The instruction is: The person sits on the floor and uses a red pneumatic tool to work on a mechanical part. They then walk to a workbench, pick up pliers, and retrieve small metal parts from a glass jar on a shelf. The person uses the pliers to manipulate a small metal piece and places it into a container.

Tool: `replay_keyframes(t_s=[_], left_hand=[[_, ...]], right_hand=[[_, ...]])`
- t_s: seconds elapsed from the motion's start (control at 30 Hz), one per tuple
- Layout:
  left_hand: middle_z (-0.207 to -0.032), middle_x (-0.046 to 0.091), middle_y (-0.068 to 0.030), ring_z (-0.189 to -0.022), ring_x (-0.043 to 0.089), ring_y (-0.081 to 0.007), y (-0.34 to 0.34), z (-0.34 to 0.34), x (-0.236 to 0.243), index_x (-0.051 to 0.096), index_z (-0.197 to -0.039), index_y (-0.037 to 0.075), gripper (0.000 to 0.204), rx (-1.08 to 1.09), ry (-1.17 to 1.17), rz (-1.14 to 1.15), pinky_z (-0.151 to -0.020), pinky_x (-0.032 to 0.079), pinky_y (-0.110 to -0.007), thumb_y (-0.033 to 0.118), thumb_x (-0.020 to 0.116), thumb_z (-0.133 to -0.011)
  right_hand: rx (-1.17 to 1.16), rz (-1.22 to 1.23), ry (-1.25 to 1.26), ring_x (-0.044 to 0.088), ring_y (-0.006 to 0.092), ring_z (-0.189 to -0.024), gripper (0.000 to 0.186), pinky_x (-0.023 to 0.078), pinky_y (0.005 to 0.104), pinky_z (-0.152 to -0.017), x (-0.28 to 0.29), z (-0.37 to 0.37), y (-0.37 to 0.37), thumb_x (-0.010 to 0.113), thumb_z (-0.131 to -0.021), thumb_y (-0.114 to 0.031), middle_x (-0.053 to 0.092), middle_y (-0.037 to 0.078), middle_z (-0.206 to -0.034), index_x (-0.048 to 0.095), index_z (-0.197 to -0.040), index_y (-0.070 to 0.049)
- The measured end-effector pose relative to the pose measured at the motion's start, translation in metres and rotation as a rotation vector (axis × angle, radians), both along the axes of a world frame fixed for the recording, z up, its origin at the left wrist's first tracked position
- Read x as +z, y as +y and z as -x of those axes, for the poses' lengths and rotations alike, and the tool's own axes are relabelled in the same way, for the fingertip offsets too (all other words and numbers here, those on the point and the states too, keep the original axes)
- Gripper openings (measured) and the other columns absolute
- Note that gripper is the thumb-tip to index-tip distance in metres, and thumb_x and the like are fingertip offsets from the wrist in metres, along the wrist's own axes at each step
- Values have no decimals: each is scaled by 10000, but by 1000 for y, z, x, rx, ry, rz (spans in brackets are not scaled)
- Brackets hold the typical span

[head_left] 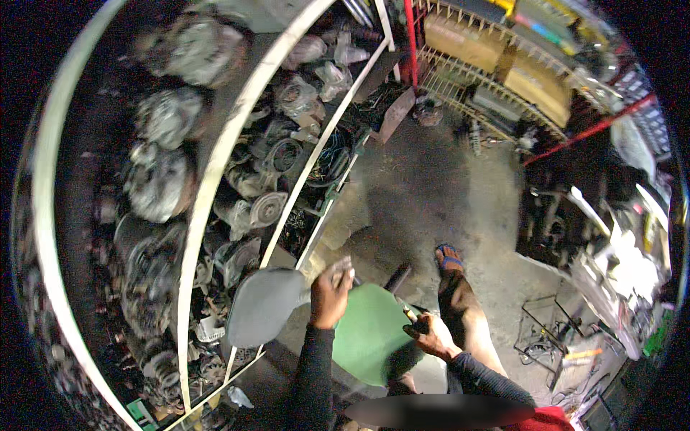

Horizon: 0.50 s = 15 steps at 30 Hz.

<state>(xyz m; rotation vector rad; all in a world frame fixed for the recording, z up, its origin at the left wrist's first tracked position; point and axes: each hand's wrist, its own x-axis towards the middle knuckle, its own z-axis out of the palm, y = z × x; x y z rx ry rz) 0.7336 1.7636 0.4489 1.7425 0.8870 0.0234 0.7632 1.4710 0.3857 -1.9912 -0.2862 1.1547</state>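
Note:
My left hand is closed at the left edge of a green flat-topped piece with a rounded outline. Whatever its curled fingers hold is too small to make out. On the other side of the green piece, my right hand is closed around a slim tool with a pale yellowish part, its tip pointing up and left. The tool's kind cannot be told. A dark bar-like object shows just beyond the green piece. To the left of my left hand is a smooth grey rounded panel.
White-framed shelving at left carries many greasy metal machine parts. A wire rack with cardboard boxes stands at the far right. Cluttered metal pieces and a thin black frame lie at right. My sandaled foot rests on the concrete floor.

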Motion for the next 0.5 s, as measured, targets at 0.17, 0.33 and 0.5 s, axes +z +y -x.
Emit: replay_keyframes(t_s=[0.17,0.33,0.5], left_hand=[[-1085,730,-220,-996,708,-355,107,-161,-173,695,-1130,-34,307,32,55,-472,-894,538,-414,232,648,-983],[-971,720,-222,-887,681,-415,216,-272,-272,711,-989,8,320,-250,332,-1280,-810,544,-513,315,655,-915],[-987,734,-223,-994,715,-411,273,-325,-355,720,-908,-6,449,-28,661,-1038,-856,594,-469,414,779,-759]], right_hand=[[-92,84,201,648,353,-790,502,519,432,-726,-81,-49,16,776,-858,-433,681,201,-871,637,-1040,13],[140,138,228,687,404,-812,395,553,460,-722,-115,-74,13,769,-761,-337,703,231,-884,674,-936,4],[-24,57,447,687,333,-823,315,538,408,-735,-113,-127,21,725,-800,-172,716,198,-947,684,-1072,-17]])
